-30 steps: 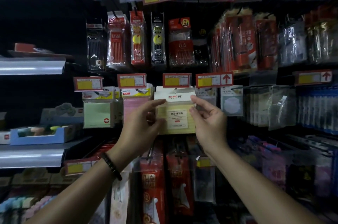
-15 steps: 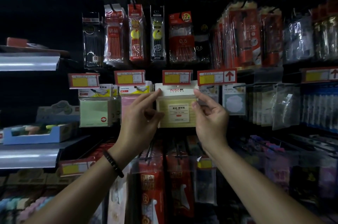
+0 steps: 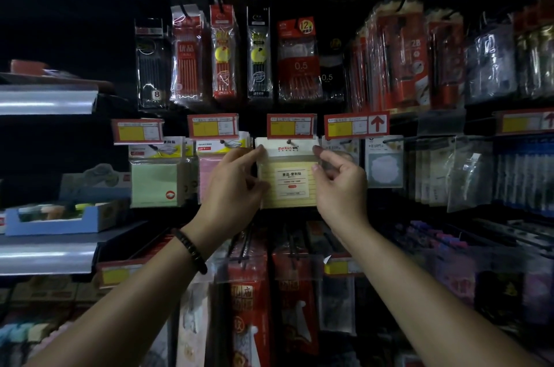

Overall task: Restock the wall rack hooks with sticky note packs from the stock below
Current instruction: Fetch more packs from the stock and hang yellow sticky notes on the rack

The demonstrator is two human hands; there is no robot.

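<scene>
Dim shop aisle, wall rack [image 3: 317,7] crammed with hanging stationery, metal shelves [image 3: 48,100] at nine o'clock, and dead centre the yellow sticky note pack [image 3: 287,184] sits up at the hook [image 3: 289,141] under its red price tag [image 3: 291,126]. Left hand [image 3: 233,190] pinches its nine o'clock edge, right hand [image 3: 340,187] the three o'clock edge, both grips closed on it, likely squaring the header hole to the prong. Fully threaded? Too gloomy to tell.
</scene>
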